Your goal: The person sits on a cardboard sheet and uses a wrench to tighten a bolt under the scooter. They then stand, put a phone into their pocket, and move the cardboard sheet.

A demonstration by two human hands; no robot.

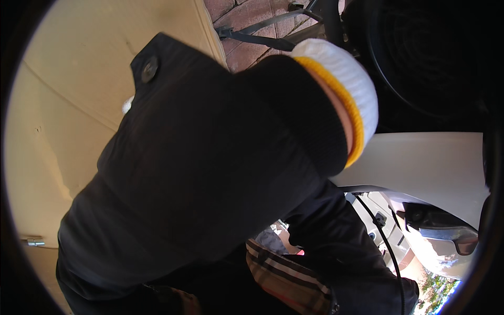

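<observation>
Noting first the left hand [349, 73], inspected from where I stand: it wears a white glove with a yellow edge, its back and wrist side facing up. The fingers are turned out of sight, so whether they are spread, curled or gripping cannot be told. The right hand is not visible; its apparent sleeve [346, 241] lies below the left hand.

Nearest to the left hand are black metal bars [262, 40], just beyond and to its left, and a large round black part [430, 58] to its right. Contact with either cannot be confirmed.

Risks, in my judgement: the glove could snag or be pinched among the bars if either shifts; the loose ribbed cuff [310, 115] could catch likewise. The bulky sleeve [210, 157] hides much of the area, so a knock could go unseen.

Edges and room: a pale panel [420, 157] limits movement below and right of the hand. Beyond its lower rim hangs a black cable [391, 249]. Freer space appears left of the hand, over brick paving [240, 55] and a tan sheet [73, 79].
</observation>
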